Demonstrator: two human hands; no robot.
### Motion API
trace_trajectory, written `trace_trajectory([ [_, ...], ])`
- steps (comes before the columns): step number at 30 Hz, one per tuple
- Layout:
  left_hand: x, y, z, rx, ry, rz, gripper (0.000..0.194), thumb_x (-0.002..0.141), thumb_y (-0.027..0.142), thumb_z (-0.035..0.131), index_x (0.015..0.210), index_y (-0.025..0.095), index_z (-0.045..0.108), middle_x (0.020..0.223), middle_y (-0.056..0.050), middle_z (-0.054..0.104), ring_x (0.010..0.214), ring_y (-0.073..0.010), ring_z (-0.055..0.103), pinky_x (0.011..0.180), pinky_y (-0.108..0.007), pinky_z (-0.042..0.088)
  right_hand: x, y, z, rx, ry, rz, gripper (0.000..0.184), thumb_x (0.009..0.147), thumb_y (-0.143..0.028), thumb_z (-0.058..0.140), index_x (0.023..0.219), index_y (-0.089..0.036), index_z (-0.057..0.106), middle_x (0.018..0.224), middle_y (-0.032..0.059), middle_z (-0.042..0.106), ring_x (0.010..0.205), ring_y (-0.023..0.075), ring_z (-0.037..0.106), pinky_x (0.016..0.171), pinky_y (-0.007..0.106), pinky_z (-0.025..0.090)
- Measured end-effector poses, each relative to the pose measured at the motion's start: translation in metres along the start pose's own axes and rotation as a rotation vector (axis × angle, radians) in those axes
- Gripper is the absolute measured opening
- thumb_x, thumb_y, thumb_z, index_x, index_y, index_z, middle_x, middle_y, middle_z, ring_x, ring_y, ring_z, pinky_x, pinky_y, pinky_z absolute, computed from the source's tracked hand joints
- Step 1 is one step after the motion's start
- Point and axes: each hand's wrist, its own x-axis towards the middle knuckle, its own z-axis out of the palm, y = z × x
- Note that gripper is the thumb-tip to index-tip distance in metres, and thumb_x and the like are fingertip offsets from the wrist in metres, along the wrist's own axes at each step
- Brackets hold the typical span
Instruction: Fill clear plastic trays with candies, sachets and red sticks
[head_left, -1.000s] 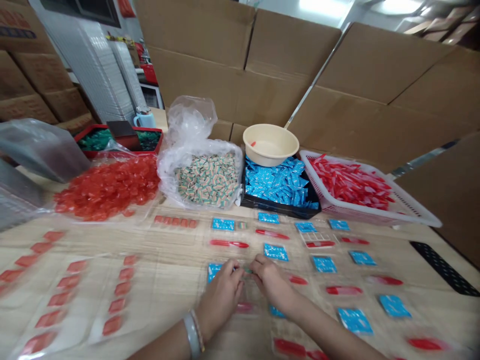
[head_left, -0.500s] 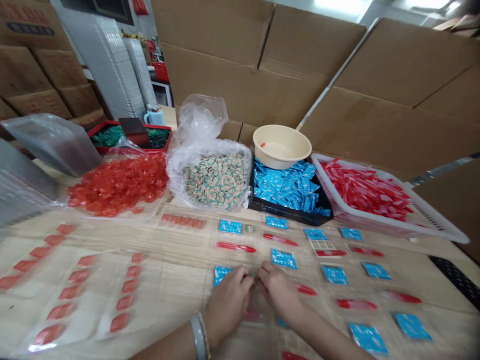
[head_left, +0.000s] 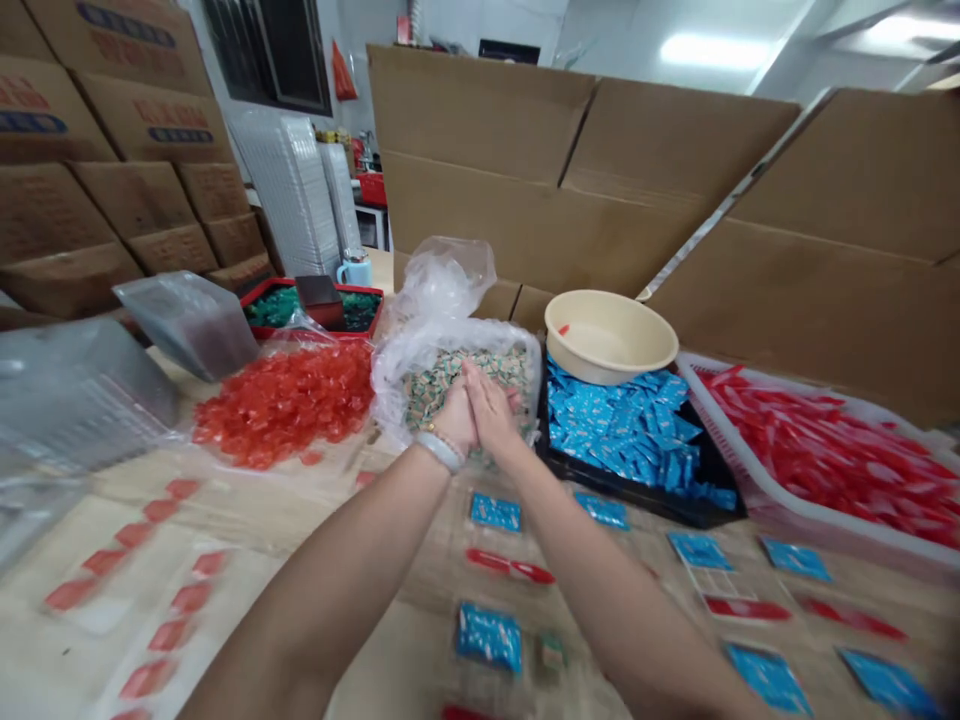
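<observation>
My left hand (head_left: 451,420) and my right hand (head_left: 491,410) reach side by side, fingers together, to the open plastic bag (head_left: 442,285) of small striped packets (head_left: 429,392). Their fingertips are over the packets and hide the middle of the pile. Blurring leaves it unclear whether either hand holds any. Just right of my right hand, blue sachets (head_left: 622,430) fill a black tray (head_left: 637,492). Below my forearms, on the wooden table (head_left: 405,650), lie blue sachets (head_left: 491,635) and a red stick sachet (head_left: 510,566) on clear sheets.
A cream plastic bowl (head_left: 607,335) rests on the blue sachets. A white basket (head_left: 765,490) holds red sticks. Red-orange candies (head_left: 285,405) lie in plastic at left, beyond them a red tray (head_left: 315,290) of green items. Cardboard sheets stand behind; cartons are stacked at far left.
Both hands have moved forward from the sachets on the table to the bag of striped packets. The view has tilted upward and the table items have shifted lower in the frame.
</observation>
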Motion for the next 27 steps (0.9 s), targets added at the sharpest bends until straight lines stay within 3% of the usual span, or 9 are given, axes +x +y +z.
trace_trajectory([
  [3,-0.013,0.007,-0.030,0.181,-0.058,0.027,0.046,0.085,0.044,0.026,0.093,0.012,0.057,0.089,-0.008,0.060,0.090,-0.0182,0.054,0.082,-0.035,0.041,0.000,0.020,0.017,-0.141,-0.149,0.009,0.037,0.087,-0.030,0.031,0.117,-0.016,0.047,0.119,0.0096,0.050,0.113,0.0203,0.039,0.097,0.040,0.020],
  [6,-0.043,-0.014,-0.074,0.954,-0.077,0.201,0.031,0.077,0.038,0.048,0.091,0.014,0.060,0.101,-0.010,0.058,0.099,-0.0224,0.049,0.090,-0.040,0.034,-0.031,0.040,0.018,-0.225,-0.360,0.017,0.029,0.083,-0.023,0.040,0.106,-0.015,0.055,0.107,0.0098,0.056,0.101,0.0202,0.048,0.089,0.034,0.030],
  [8,-0.058,-0.031,-0.097,1.401,-0.119,0.333,0.029,0.076,0.031,0.051,0.101,0.017,0.057,0.113,-0.009,0.052,0.109,-0.0237,0.041,0.096,-0.042,0.026,-0.054,0.045,0.020,-0.209,-0.550,-0.049,0.022,0.081,-0.019,0.043,0.095,-0.018,0.060,0.096,0.0065,0.059,0.091,0.0181,0.051,0.083,0.030,0.035],
  [11,-0.061,-0.047,-0.110,1.717,-0.147,0.436,0.038,0.078,0.025,0.049,0.115,0.021,0.047,0.120,-0.007,0.048,0.115,-0.0222,0.035,0.101,-0.044,0.017,-0.071,0.045,0.027,-0.223,-0.633,-0.069,0.016,0.077,-0.018,0.050,0.088,-0.020,0.061,0.090,0.0054,0.059,0.088,0.0195,0.051,0.079,0.030,0.036],
  [16,-0.041,-0.050,-0.104,1.867,-0.263,0.411,0.015,0.074,0.016,0.050,0.085,0.017,0.061,0.094,-0.008,0.058,0.098,-0.0235,0.047,0.094,-0.041,0.027,-0.066,0.049,0.039,-0.330,-0.730,-0.073,0.012,0.071,-0.019,0.056,0.082,-0.020,0.060,0.079,0.0043,0.061,0.079,0.0202,0.054,0.070,0.029,0.037],
  [19,-0.027,-0.042,-0.101,1.835,-0.290,0.405,0.018,0.077,0.015,0.044,0.084,0.017,0.061,0.092,-0.009,0.059,0.092,-0.0217,0.051,0.084,-0.035,0.036,-0.058,0.051,0.041,-0.366,-0.734,-0.083,0.013,0.069,-0.020,0.056,0.081,-0.019,0.060,0.087,0.0063,0.060,0.083,0.0210,0.054,0.070,0.029,0.037],
  [24,0.013,-0.005,-0.086,1.749,-0.201,0.362,0.020,0.079,0.021,0.042,0.080,0.017,0.061,0.073,-0.007,0.062,0.071,-0.0200,0.057,0.066,-0.028,0.040,-0.021,0.049,0.033,-0.474,-0.659,0.027,0.022,0.079,-0.019,0.040,0.093,-0.018,0.057,0.086,0.0089,0.062,0.078,0.0203,0.057,0.064,0.028,0.037],
  [27,0.032,0.017,-0.075,1.722,-0.132,0.409,0.022,0.080,0.023,0.040,0.081,0.016,0.061,0.075,-0.008,0.062,0.073,-0.0204,0.057,0.066,-0.028,0.039,0.005,0.047,0.023,-0.518,-0.590,0.073,0.023,0.081,-0.020,0.037,0.095,-0.020,0.056,0.090,0.0083,0.062,0.079,0.0208,0.057,0.063,0.028,0.036],
])
